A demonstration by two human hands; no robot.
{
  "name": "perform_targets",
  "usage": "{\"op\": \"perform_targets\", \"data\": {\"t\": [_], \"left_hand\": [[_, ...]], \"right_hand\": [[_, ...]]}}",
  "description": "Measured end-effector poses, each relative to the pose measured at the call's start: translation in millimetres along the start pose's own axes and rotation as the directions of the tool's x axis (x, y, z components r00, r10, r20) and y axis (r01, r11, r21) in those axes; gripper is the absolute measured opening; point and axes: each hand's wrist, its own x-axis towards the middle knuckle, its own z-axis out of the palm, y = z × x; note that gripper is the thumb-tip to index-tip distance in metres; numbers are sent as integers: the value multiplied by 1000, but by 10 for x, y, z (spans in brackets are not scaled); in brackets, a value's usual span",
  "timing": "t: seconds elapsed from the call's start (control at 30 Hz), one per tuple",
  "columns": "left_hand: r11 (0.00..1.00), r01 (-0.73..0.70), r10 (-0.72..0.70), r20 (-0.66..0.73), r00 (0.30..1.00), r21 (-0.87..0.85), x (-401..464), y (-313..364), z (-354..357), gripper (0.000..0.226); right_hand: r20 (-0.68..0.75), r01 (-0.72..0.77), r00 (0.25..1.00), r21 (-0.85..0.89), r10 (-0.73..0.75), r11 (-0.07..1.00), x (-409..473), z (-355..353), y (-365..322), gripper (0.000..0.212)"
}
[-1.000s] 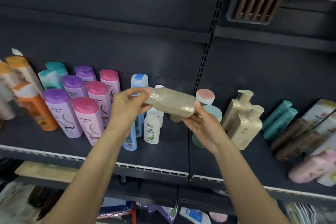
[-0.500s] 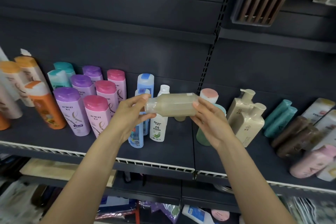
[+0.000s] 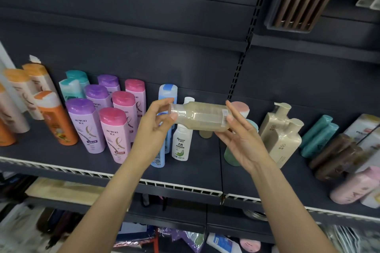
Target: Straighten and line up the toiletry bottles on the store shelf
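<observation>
Dark shelf (image 3: 195, 172) carries upright bottles (image 3: 85, 124) (some lying (image 3: 353, 188)).

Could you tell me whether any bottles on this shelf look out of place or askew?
Yes: the brown bottles and pink bottle at the right lie tipped over, while the purple and pink rows stand upright.

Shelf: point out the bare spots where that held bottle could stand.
Bare shelf floor lies in front of the white bottle, between the pink bottle and green bottle. Crowded: left rows, and the right end around the pump bottles.
</observation>
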Motion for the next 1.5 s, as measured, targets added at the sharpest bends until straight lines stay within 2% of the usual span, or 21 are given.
{"op": "perform_targets", "data": {"t": [0.17,0.3,0.33,0.43,0.6,0.77,0.93,1.07,1.13,1.33,1.5], "left_hand": [[993,-119,121,107,987,-21,-23,104,-28,33],[978,-200,207,178,962,-58,-24,187,-42,36],[978,-200,208,187,960,-65,-12,192,-52,38],[983,-181,175,205,963,12,37,146,-103,43],[980,-130,102,176,979,151,91,-57,-127,58],[986,-124,104,165,981,115,111,-133,-112,60],[995,-78,69,149,986,56,138,-113,-102,51],[993,-83,78,65,995,86,166,-80,-41,38],[989,-89,83,53,995,116,201,-67,26,37],[987,-107,85,177,980,119,316,-117,131,54],[971,-158,127,169,977,180,463,-96,364,38]], "right_hand": [[30,4,1000,75,-6,997,1,-34,52,35],[98,-6,995,131,-7,991,7,-119,52,78],[111,-7,994,127,-7,992,9,-136,38,79],[99,26,995,70,-33,997,9,-172,8,58],[101,126,988,-57,-120,990,9,-123,-78,66],[137,158,980,-100,-144,982,-14,-123,-79,63],[56,107,993,-156,-99,982,23,-188,-77,64],[-9,40,999,-217,-43,975,35,-192,-45,42],[-42,-9,999,-255,-2,967,43,-170,-26,37],[-235,-183,966,-329,108,926,170,-199,-63,45],[-284,-326,935,-446,214,834,275,-272,-89,61]]}}
